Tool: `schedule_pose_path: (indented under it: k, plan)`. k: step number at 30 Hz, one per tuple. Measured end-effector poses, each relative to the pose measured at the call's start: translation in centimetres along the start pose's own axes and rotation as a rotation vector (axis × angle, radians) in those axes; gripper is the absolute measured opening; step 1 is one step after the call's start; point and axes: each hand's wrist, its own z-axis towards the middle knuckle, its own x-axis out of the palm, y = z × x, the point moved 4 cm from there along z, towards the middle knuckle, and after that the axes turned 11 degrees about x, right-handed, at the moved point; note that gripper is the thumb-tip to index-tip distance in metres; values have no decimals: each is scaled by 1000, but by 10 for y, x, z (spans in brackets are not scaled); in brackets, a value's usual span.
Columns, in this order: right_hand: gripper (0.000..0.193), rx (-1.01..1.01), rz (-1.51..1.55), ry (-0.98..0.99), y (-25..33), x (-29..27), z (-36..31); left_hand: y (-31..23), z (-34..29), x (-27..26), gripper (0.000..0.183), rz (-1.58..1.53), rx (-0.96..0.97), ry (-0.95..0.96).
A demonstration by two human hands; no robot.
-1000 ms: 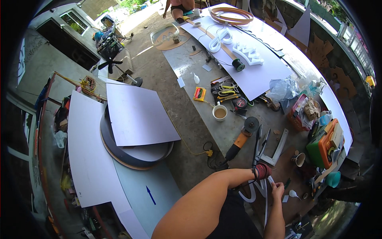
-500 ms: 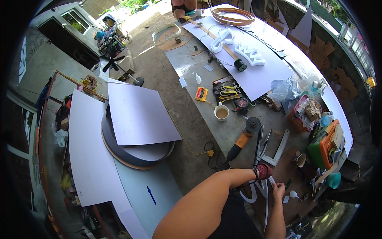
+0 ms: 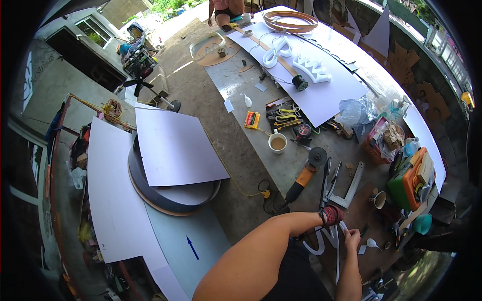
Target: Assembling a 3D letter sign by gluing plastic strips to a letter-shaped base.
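Note:
At the lower right my left hand (image 3: 333, 214), in a red glove, is closed at the upper end of a bent white strip (image 3: 337, 258); its fingers are mostly hidden. Just right of it, my bare right hand (image 3: 353, 239) pinches the same strip between thumb and fingers. Loops of the strip curl below the glove and the long end hangs down. A long two-armed dark tool (image 3: 326, 185) rises from beside the glove; whether the glove also grips it is hidden. Dark cord shows around my left wrist.
An angle grinder (image 3: 305, 178) and a metal square (image 3: 353, 188) lie beyond my hands. A mug of coffee (image 3: 277, 143) stands near the table's left edge. On the right are a toolbox (image 3: 404, 185) and a paper cup (image 3: 377, 199). A person (image 3: 226, 10) is at the far end.
The view has shifted slightly. Both hands keep their places on the white strip. At the far end, more of the other person shows, with an arm hanging down.

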Motion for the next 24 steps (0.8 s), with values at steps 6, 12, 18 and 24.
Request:
schedule_pose_path:
  k: [6, 12, 18, 24]
  plan:
    - [32, -20, -13, -24, -3, 3, 2, 3, 1, 4, 18, -27, -17, 24]
    - [33, -7, -5, 12, 3, 2, 0, 3, -1, 3, 18, 12, 8, -11]
    - [33, -13, -21, -11, 2, 1, 0, 5, 2, 4, 18, -75, -29, 45]
    - [31, -20, -46, -15, 7, 0, 0, 8, 0, 6, 17, -45, -12, -38]
